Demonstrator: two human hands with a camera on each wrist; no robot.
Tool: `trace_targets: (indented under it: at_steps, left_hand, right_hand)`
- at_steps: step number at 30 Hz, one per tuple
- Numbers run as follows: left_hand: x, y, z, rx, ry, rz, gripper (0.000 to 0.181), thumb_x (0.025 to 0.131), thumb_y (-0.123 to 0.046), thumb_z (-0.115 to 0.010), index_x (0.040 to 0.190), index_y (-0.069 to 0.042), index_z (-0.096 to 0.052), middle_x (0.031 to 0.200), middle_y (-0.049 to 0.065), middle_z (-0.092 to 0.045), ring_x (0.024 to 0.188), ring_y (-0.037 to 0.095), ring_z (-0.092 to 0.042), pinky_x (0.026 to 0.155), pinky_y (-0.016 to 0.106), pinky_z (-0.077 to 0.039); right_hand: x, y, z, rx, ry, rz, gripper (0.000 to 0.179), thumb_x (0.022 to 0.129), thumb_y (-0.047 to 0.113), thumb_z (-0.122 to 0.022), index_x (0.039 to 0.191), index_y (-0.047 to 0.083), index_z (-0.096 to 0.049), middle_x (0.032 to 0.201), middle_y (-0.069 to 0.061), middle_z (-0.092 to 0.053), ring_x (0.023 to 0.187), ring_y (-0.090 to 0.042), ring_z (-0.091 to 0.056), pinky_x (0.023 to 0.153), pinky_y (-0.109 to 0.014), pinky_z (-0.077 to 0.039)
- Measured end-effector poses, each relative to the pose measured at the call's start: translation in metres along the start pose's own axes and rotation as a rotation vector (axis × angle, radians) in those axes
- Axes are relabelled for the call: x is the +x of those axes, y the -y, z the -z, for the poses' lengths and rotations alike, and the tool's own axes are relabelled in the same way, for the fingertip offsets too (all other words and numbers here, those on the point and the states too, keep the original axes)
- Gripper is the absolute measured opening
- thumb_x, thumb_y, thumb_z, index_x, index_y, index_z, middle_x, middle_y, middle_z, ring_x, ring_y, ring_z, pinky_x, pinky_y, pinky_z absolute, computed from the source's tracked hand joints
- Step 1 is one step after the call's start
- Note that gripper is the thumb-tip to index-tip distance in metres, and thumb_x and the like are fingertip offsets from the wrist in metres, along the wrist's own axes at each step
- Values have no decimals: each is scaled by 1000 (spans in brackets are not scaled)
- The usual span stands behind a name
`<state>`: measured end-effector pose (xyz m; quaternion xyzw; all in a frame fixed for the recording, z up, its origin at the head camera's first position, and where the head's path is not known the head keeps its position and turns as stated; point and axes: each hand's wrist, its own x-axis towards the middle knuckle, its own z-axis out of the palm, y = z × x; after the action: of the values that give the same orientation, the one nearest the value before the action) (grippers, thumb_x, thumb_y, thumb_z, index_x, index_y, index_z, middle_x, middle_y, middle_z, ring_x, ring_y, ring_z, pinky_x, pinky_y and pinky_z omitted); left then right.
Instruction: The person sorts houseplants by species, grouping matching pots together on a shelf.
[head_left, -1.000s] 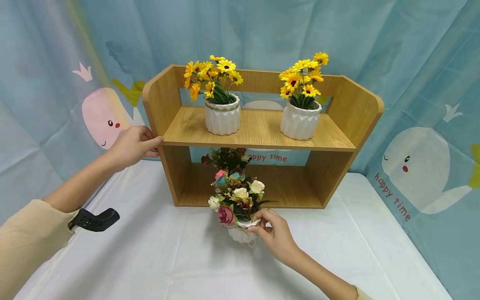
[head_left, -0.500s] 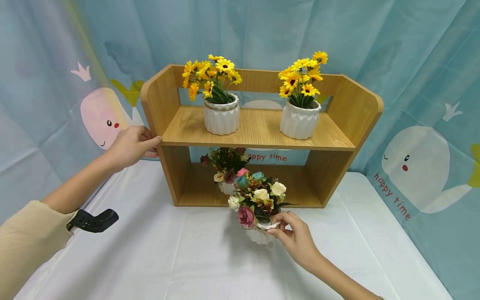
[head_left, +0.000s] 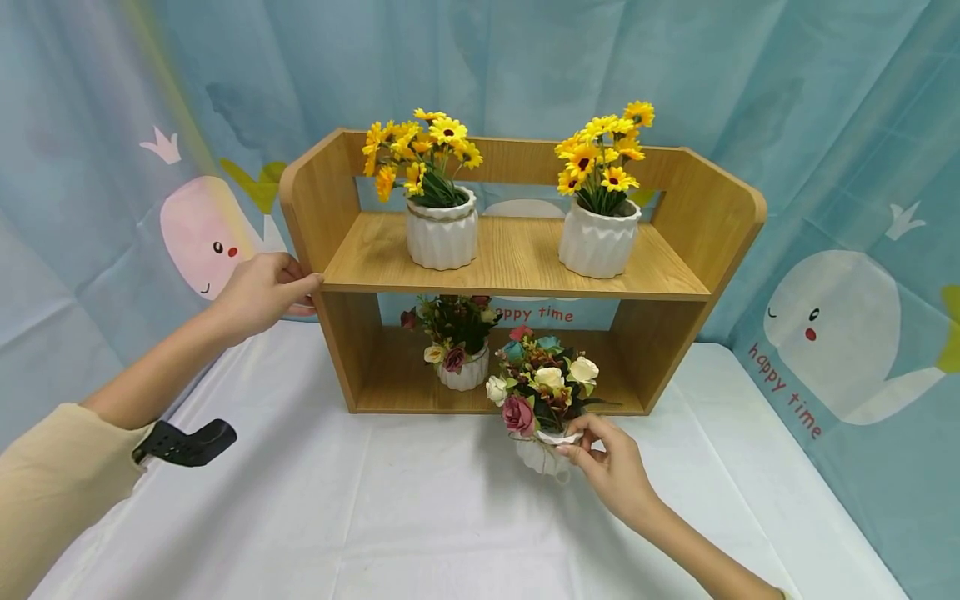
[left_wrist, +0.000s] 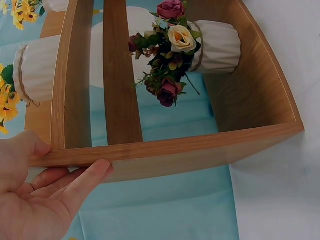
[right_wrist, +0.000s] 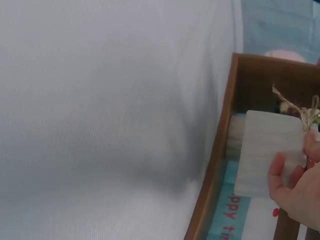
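Note:
My left hand (head_left: pixel 258 296) grips the front edge of the wooden shelf's (head_left: pixel 517 290) left side panel, with the thumb and fingers on either side of the board in the left wrist view. My right hand (head_left: pixel 618 471) pinches the rim of a white flowerpot (head_left: pixel 537 454) filled with artificial roses, cream, dusty pink and blue. Twine is tied around this pot, and it hangs above the tablecloth in front of the lower tier. Behind it, a second white rose pot (head_left: pixel 467 373) stands on the lower tier, left of its middle.
Two white pots of yellow daisies, a left one (head_left: pixel 442 237) and a right one (head_left: pixel 598 242), stand on the upper tier. A white cloth (head_left: pixel 420 517) covers the table. Blue printed curtains (head_left: pixel 555 67) hang behind and at both sides.
My right hand has carried the rose flowerpot to the right along the shelf front, then slightly toward the shelf. The pot behind has come into fuller view. My left hand has stayed put.

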<state>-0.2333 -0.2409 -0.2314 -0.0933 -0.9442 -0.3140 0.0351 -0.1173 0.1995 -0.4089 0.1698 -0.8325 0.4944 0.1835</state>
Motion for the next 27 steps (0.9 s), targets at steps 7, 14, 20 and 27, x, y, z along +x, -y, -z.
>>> trace_targets:
  at_steps: [7,14,20,27]
  left_hand:
    - [0,0,0,7,-2,2,48,110,-30,-54,120,18,-54,116,38,-68,104,46,-70,66,22,-51]
    - [0,0,-1,9,2,6,49,110,-30,-54,121,18,-53,117,38,-67,104,46,-69,67,24,-51]
    - [1,0,-1,14,-1,4,49,110,-30,-54,121,18,-54,117,38,-68,104,46,-70,66,26,-51]
    - [0,0,0,17,2,12,51,110,-31,-53,123,18,-53,118,38,-67,106,47,-69,68,26,-51]
  right_hand:
    - [8,-12,4,-64,-39,-15,19,85,0,-83,93,7,-68,78,3,-50,75,-3,-47,53,-19,-47]
    - [17,-23,6,-65,-56,-53,17,87,1,-83,92,6,-67,78,1,-50,72,-4,-49,53,-19,-48]
    - [26,-34,8,-94,-64,-66,18,87,-2,-82,92,4,-66,76,-1,-50,72,-6,-49,52,-19,-45]
    - [42,-45,9,-167,-95,-31,18,86,-3,-83,91,4,-67,75,-1,-49,70,-9,-44,56,-20,-40]
